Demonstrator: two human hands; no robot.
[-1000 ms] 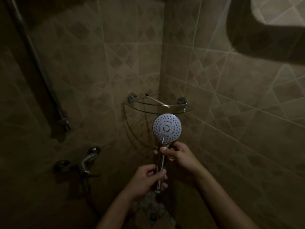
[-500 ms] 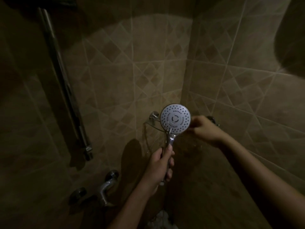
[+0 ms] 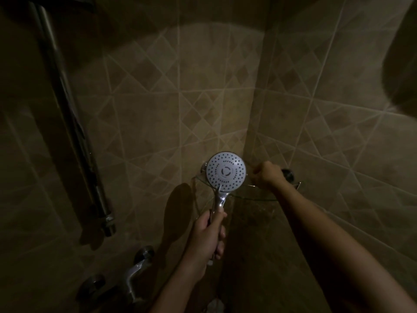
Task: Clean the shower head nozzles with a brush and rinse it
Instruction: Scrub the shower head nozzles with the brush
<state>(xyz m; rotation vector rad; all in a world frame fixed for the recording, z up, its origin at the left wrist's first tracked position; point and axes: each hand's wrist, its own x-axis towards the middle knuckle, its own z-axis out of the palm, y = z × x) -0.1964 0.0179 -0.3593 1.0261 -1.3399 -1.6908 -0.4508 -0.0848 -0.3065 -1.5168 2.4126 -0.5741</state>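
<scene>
Two grips: the left grip [image 3: 208, 236] clasps the shower head [image 3: 226, 171] by its handle, mid-scene, nozzles facing near. The right grip [image 3: 268, 173] curls at the far glass shelf [image 3: 259, 199]; whether it holds anything I cannot tell. Dimness could make it fumble the brush.

Face of the shower head [image 3: 226, 171]: pale matt plastic, smooth, dotted with dark nozzle holes. Its handle [image 3: 220, 201], gripped by the left hand [image 3: 208, 236]: glossy chromed metal, with a sharp highlight just above that hand. Corner shelf [image 3: 257, 198], at the right hand [image 3: 268, 175]: clear, smooth glass, with a polished metal bracket [image 3: 287, 175] just beyond that hand. Wall tiles [image 3: 146, 109] behind both hands: beige, stone-look ceramic with a dull satin sheen and paler matt grout lines [image 3: 178, 64]. Slide rail [image 3: 74, 132], well to the left of the left hand: smooth polished metal tube. Tap [image 3: 135, 272], below and left of the left hand: shiny chromed metal.
</scene>
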